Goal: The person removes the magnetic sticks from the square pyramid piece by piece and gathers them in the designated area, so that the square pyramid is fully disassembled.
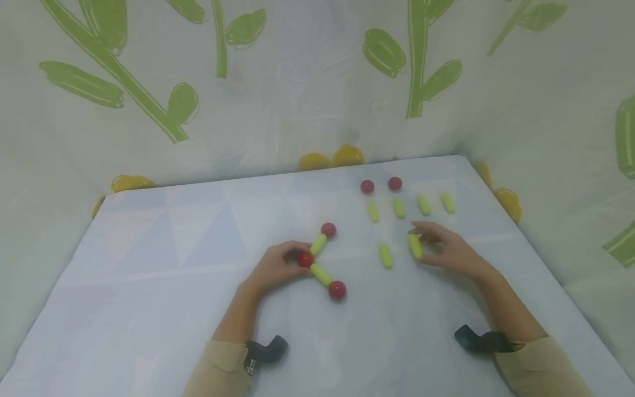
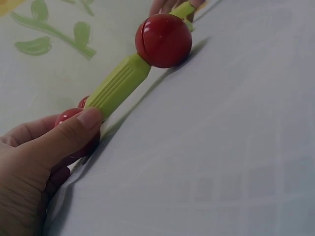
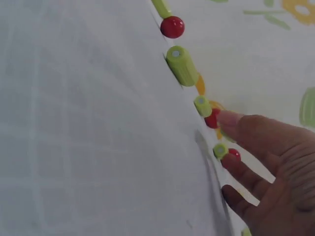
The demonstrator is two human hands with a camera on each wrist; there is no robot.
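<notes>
Red and green, a V-shaped piece [image 1: 322, 274] sits centre-frame, my left hand [image 1: 276, 268] gripping its corner ball [image 1: 306, 259], seemingly for steadiness; right of centre, my right hand [image 1: 450, 252] pinches a green stick [image 1: 414, 246].

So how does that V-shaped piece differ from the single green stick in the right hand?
The V-shaped piece joins three red balls and two green sticks, while the single green stick is one part. The V-shaped piece is larger and two-coloured; the single green stick is smaller and plain. The left hand holds the V-shaped piece; the right hand pinches the single green stick. Both show the same yellowish green.
</notes>
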